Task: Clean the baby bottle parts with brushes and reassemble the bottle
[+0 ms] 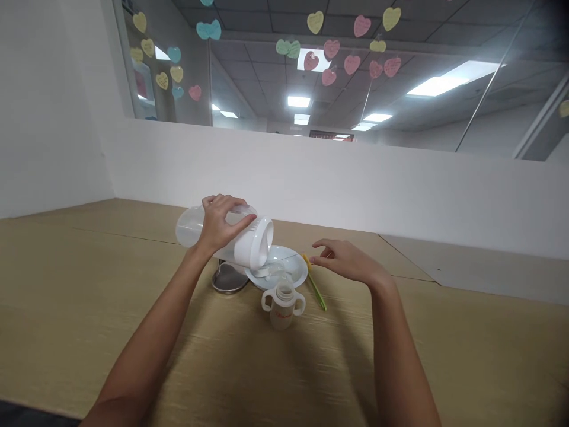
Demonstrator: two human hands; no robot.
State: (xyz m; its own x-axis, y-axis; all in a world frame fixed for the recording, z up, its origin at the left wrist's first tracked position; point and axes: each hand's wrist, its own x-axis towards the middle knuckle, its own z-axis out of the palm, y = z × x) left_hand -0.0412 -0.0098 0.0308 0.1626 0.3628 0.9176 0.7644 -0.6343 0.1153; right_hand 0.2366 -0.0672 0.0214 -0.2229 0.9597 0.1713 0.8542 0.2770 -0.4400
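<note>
My left hand (222, 219) is wrapped over a translucent plastic jug (189, 228) with a wide white collar. The jug lies tilted nearly on its side, its mouth pointing right above a white bowl (300, 270). Clear and white bottle parts (278, 271) rest in the bowl. In front of it a small baby bottle (281, 313) with two white handles and red print stands upright, its neck uncovered. My right hand (342, 258) hovers to the right of the bowl, fingers bent and apart, nothing visibly held. Close to its fingertips lies a slim green brush (316, 289) with a yellow end.
A shallow metal tray (230, 279) sits left of the bowl, partly under the jug. The wooden-coloured table (213, 356) runs back to a white wall (311, 190). Above the wall is a glass pane with heart-shaped sticky notes (362, 25).
</note>
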